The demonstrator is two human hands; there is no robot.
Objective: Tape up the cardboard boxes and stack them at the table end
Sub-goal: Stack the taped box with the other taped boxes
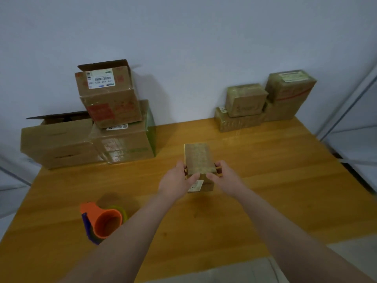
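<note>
Glossy wooden table [265,180]; both hands grip a small rectangular cardboard box [199,158].

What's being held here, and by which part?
The small brown cardboard box, gripped at its near end. The left hand is on the box's left side and the right hand on its right side.

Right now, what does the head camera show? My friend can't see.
The left hand and right hand grip a small cardboard box over a wooden table. An orange tape dispenser lies near left; open boxes far left, taped boxes far right.
</note>
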